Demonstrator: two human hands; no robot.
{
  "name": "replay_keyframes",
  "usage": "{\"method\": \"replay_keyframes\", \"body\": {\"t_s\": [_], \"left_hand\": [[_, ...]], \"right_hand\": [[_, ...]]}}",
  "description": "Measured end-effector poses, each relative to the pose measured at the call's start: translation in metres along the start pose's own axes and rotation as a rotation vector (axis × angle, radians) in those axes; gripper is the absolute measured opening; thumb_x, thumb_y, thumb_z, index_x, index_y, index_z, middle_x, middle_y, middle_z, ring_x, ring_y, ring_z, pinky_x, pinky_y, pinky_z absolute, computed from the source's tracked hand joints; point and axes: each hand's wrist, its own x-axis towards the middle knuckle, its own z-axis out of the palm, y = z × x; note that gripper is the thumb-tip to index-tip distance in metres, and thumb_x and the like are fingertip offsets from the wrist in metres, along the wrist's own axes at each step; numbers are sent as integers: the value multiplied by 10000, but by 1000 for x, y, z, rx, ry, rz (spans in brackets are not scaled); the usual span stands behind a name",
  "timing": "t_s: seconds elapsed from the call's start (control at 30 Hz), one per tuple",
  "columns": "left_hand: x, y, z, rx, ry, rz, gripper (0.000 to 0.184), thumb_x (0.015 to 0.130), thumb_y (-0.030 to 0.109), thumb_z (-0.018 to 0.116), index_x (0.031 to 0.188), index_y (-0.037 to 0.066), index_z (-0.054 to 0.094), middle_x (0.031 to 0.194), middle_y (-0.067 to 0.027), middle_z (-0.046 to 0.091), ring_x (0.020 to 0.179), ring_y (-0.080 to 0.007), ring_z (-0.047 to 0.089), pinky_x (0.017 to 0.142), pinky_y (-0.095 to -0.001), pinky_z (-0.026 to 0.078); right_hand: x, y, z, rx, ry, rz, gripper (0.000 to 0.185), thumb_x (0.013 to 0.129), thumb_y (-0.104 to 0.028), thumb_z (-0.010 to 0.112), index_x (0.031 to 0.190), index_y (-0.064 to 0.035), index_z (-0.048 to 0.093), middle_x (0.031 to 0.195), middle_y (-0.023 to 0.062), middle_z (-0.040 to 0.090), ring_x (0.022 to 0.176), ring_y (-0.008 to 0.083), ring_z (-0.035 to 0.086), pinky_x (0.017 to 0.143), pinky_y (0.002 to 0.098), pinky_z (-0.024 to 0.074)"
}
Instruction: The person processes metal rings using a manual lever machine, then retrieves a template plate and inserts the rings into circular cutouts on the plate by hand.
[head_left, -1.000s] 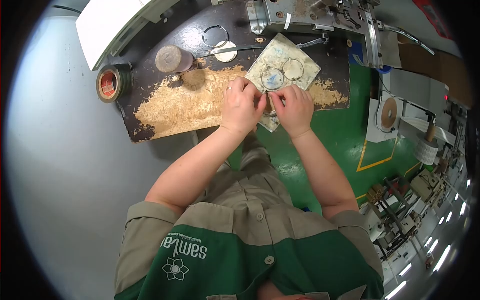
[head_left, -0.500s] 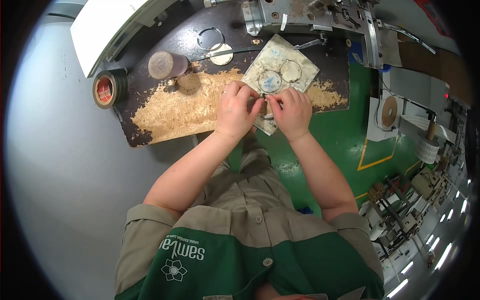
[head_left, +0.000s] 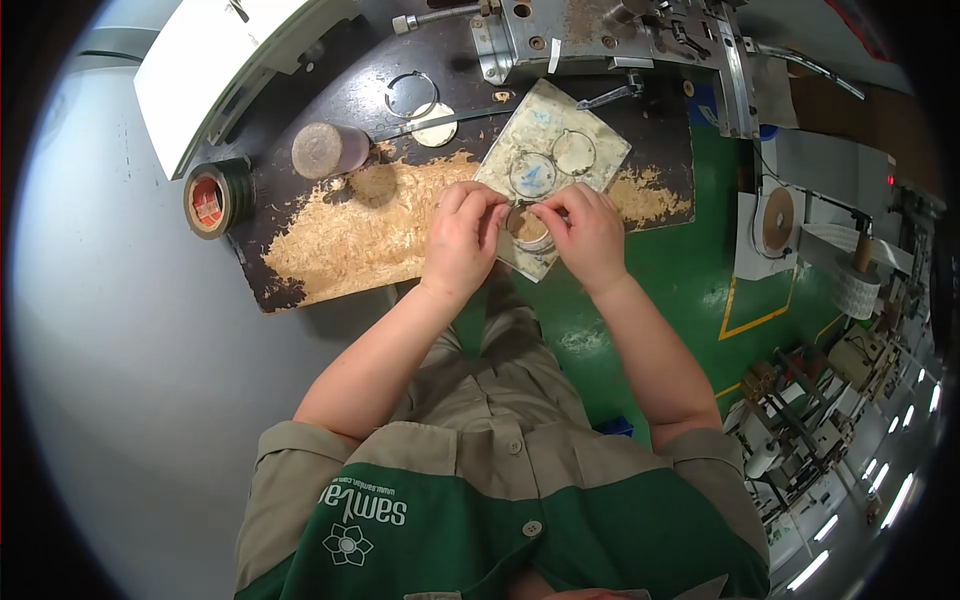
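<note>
Both hands are over the near part of a stained pale board [head_left: 556, 108], on either side of a small round ring [head_left: 529, 229] with a brown middle. My left hand [head_left: 464, 240] has its thumb and fingers pressed together at the ring's left edge. My right hand [head_left: 583, 234] pinches at its upper right edge. What the fingertips hold is too small to make out. Just beyond them on the board lie a ring round a blue mark [head_left: 532, 175] and another thin ring with a pale middle [head_left: 574, 153].
A cloudy cylinder [head_left: 330, 151], a roll of tape [head_left: 217, 198], a pale disc [head_left: 434, 125], a thin metal strip [head_left: 484, 116] and a loose wire ring [head_left: 411, 94] are on the worn table [head_left: 370, 235]. Metal machinery [head_left: 600, 38] stands behind the board.
The hands have drawn slightly apart, so more of the round ring between them shows. The view has shifted a little.
</note>
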Motion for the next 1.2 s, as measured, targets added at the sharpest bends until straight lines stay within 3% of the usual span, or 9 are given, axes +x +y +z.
{"method": "replay_keyframes", "body": {"t_s": [0.3, 0.4, 0.53, 0.63, 0.73, 0.77, 0.9, 1.07, 1.2], "left_hand": [[4, 6, -13, -85, -68, -95, 114, 871, 24, 661, 985, 34, 664, 1001, -126, 627, 888, -323, 642, 757, -377, 530], [2, 5, -10, -109, -76, -126, 117, 864, -3, 619, 973, 17, 654, 1012, -152, 616, 947, -366, 611, 815, -420, 513], [2, 5, -9, -21, -102, -51, 145, 862, 3, 612, 1002, 11, 646, 1024, -169, 601, 973, -377, 597, 839, -432, 507], [4, 11, -14, -160, -168, -236, 152, 856, 79, 680, 1004, 46, 682, 1035, -150, 612, 951, -344, 620, 829, -402, 516], [5, 9, -22, -57, 14, -42, 175, 867, 118, 728, 1030, 56, 712, 1103, -105, 639, 926, -213, 651, 768, -288, 518], [3, 11, -23, -99, 72, -111, 183, 881, 154, 735, 1033, 52, 726, 1091, -64, 677, 948, -176, 647, 780, -286, 509], [8, 94, -55, -756, -352, -688, 356, 946, 402, 655, 1095, 92, 749, 1036, 15, 687, 979, -125, 573, 857, -303, 442], [-3, 176, -61, -928, -575, -674, 359, 981, 334, 620, 1175, 41, 692, 1143, -16, 691, 1013, -104, 585, 869, -276, 430], [-12, 177, -55, -981, -528, -701, 294, 936, 269, 694, 1121, 40, 693, 1006, 7, 690, 905, -92, 581, 831, -255, 441]], "right_hand": [[-1, -4, -6, 71, -87, 83, 187, 880, -230, 693, 861, -69, 599, 824, 95, 620, 796, 328, 608, 729, 425, 485], [3, -3, -21, 270, -9, 240, 167, 876, -159, 732, 874, -21, 638, 790, 67, 617, 678, 162, 595, 634, 296, 491], [3, -11, -51, 331, 38, 253, 202, 873, -194, 733, 849, -26, 623, 785, 72, 610, 678, 184, 595, 635, 310, 486], [-5, -29, -82, 332, 96, 226, 192, 878, -174, 725, 839, -24, 611, 785, 67, 597, 673, 170, 571, 622, 304, 464], [-18, -42, -112, 351, 199, 152, 161, 879, -137, 717, 850, -23, 606, 795, 69, 589, 697, 190, 581, 631, 312, 463], [-23, -48, -123, 307, 263, 122, 156, 870, -127, 725, 848, -27, 608, 799, 78, 594, 715, 223, 589, 640, 332, 468], [-43, -61, -158, 188, 329, -24, 164, 836, -135, 755, 847, -52, 613, 822, 84, 608, 769, 280, 588, 695, 373, 468], [-54, -57, -180, 101, 359, -206, 174, 793, -151, 787, 859, -92, 637, 874, 61, 622, 876, 293, 577, 762, 394, 458], [-53, -52, -186, 105, 336, -309, 191, 794, -184, 785, 887, -93, 645, 910, 68, 639, 889, 304, 575, 787, 408, 448]]}}
